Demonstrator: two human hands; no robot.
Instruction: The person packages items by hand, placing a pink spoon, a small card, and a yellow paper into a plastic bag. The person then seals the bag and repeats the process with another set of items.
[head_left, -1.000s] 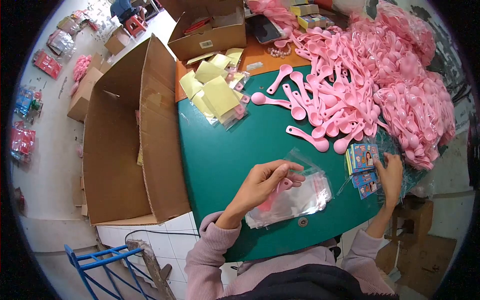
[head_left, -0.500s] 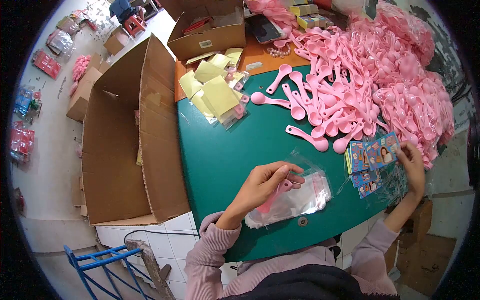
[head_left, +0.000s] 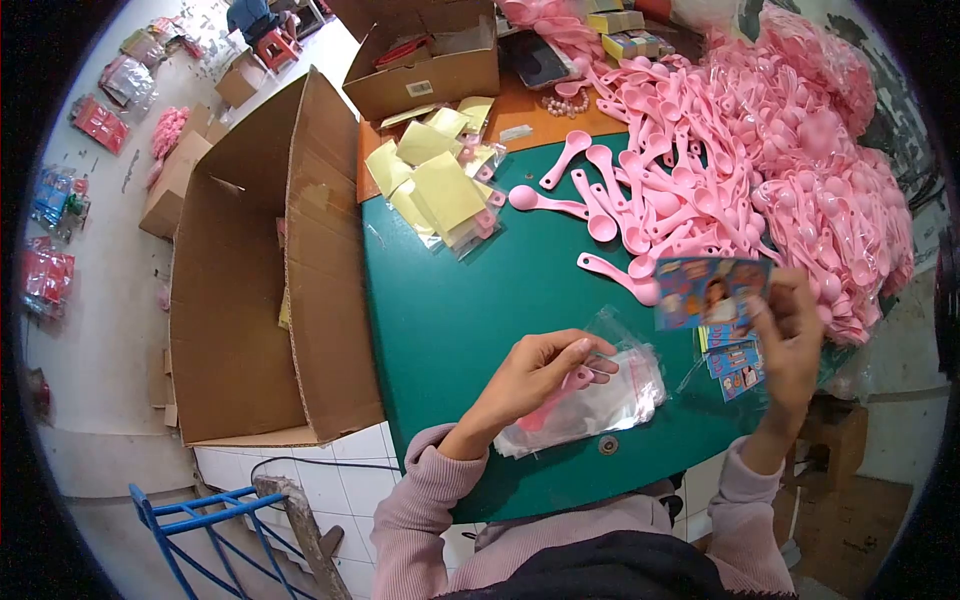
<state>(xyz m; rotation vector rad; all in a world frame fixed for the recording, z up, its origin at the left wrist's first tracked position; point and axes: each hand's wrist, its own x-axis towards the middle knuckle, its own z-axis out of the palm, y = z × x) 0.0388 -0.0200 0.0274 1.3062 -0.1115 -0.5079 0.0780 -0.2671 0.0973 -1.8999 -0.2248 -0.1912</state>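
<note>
My left hand (head_left: 540, 375) is closed on a clear plastic bag (head_left: 606, 328) with a pink spoon (head_left: 577, 381), whose handle end shows by the fingers. It hovers over a stack of clear bags (head_left: 640, 388) on the green table (head_left: 480, 300). My right hand (head_left: 793, 345) grips a printed card (head_left: 700, 292) between thumb and fingers, raised and slightly blurred. Below that card lies a fanned pile of blue printed cards (head_left: 738, 372). Whether the spoon is fully inside the bag is hard to make out.
Loose pink spoons (head_left: 650, 200) heap up at the back right, beside bulging bags of spoons (head_left: 835, 200). Packed yellow-card packets (head_left: 447, 190) lie at the back left. A tall open carton (head_left: 335, 260) stands against the table's left edge, and a smaller box (head_left: 425, 75) sits behind.
My right hand has lifted one card off the pile and moved it left and toward the middle. My left hand stays nearly in place with the bag and spoon.
</note>
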